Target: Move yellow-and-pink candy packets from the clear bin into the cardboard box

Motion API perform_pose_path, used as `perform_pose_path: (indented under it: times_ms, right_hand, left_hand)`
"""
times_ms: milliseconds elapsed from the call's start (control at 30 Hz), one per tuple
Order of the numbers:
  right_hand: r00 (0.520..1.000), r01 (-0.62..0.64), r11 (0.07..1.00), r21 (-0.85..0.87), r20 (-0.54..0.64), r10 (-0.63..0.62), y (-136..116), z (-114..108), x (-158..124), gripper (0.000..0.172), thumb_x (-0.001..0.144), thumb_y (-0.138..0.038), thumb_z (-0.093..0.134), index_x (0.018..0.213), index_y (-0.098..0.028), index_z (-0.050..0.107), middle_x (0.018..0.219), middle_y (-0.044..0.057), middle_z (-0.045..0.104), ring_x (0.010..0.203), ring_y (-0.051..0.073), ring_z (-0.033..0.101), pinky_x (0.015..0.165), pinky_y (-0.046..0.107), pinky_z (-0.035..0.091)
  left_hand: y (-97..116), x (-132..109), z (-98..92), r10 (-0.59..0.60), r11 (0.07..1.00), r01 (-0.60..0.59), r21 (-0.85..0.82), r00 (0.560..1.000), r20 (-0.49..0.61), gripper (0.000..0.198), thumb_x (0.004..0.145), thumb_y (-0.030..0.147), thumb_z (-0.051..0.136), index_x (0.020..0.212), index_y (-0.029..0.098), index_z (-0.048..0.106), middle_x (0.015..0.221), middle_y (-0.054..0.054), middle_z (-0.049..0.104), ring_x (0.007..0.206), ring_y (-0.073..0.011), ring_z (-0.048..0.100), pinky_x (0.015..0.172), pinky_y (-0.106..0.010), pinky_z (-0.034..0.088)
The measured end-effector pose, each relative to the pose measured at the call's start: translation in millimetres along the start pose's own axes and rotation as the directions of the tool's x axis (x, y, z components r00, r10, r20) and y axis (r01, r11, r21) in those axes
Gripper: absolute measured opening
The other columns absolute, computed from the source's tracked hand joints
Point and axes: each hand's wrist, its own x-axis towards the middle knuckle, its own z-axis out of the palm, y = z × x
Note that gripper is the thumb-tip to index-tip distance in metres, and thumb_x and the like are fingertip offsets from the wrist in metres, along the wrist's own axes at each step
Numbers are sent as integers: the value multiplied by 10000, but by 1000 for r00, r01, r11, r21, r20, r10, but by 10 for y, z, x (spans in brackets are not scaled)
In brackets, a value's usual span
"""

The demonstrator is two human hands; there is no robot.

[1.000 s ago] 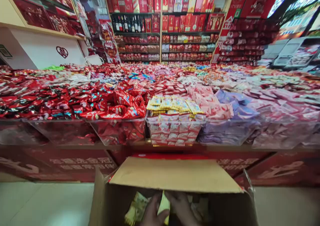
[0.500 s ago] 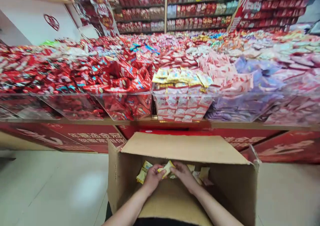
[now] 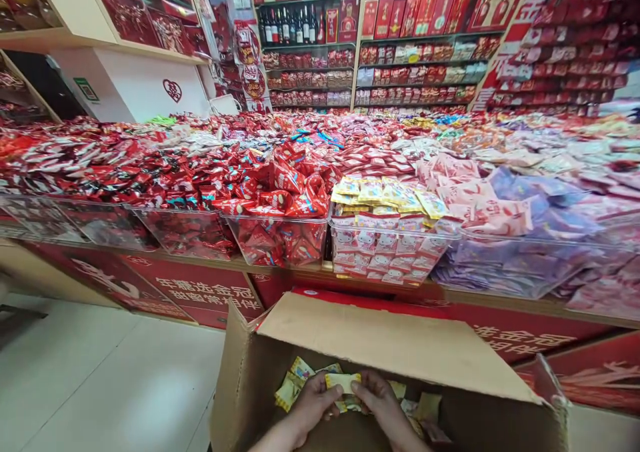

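Inside the cardboard box (image 3: pixel 380 339), left hand (image 3: pixel 313 405) and right hand (image 3: pixel 383 402) still pinch the yellow packet (image 3: pixel 343 381).

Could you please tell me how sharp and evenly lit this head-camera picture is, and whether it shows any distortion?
Head view: wide-angle distortion tilts and bows the shelves. Head view: the pink and purple sweets near the right edge look soft and smeared. Head view: the pale floor shows a mild sheen. Head view: the inside of the box is shaded, yet the left hand, right hand and yellow packet read clearly.
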Motion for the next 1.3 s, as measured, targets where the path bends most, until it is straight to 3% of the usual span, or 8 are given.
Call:
perform_pose_path:
  times_ms: [233,500,600,700,800,933,1033,1300]
  right_hand:
    - [998,-12,998,-65,57,16,0,-56,9,320,643,-473,567,598,-158,532,546,-21,493,484,89,435,434,198,313]
    - [994,-34,996,-88,101,43,65,-37,21,360,644,-517,543,674,-159,575,601,-9,492,558,107,464,460,204,354]
    - [992,-97,995,-36,78,100,128,-15,36,384,574,-522,601,696,-162,544,617,-9,518,531,102,485,461,210,359]
    - [986,-139,990,15,93,138,179,-17,53,490,448,-485,693,781,-176,508,609,-18,535,494,107,496,436,215,352]
    - [989,-121,992,20,93,119,187,-27,61,509,441,-462,703,810,-181,492,584,-28,526,481,110,497,430,220,354]
    - [995,-84,996,-13,51,84,142,-16,57,423,472,-439,695,743,-163,525,606,-9,551,516,114,511,454,220,369]
    - [994,-99,994,-44,49,101,59,1,37,373,531,-467,653,685,-147,538,550,-9,547,454,94,468,422,214,345]
    - [996,-87,996,10,9,87,-183,-80,-45,310,565,-422,652,661,-137,574,567,-19,559,506,85,465,481,208,349]
  left_hand:
    - [26,-6,-8,-106,990,109,-84,994,33,464,717,583,392,837,163,547,482,12,564,319,-59,452,333,-165,154]
    - [49,-22,-81,-152,894,164,-417,986,61,193,677,323,575,758,148,570,630,4,601,475,-63,532,436,-150,310]
    - [59,-35,-83,-108,894,136,-428,990,87,177,606,180,642,765,168,566,653,4,615,567,-99,568,534,-187,381]
    - [28,-16,-82,-23,886,80,-456,991,129,365,537,97,681,863,197,552,720,-1,627,673,-152,590,629,-252,418]
    - [-5,9,-81,-1,886,61,-460,992,130,481,517,123,719,948,212,523,731,-3,633,658,-150,592,590,-242,414]
    - [46,-11,-68,-29,936,67,-345,993,114,253,586,247,703,788,148,589,692,-19,640,583,-111,577,480,-179,359]
    - [132,-36,-59,-11,951,40,-307,996,93,213,586,252,705,717,110,616,661,-35,651,589,-120,581,524,-200,396]
    - [127,28,-61,-54,903,89,-420,994,95,212,672,235,648,826,93,614,768,-55,661,670,-122,581,644,-236,414]
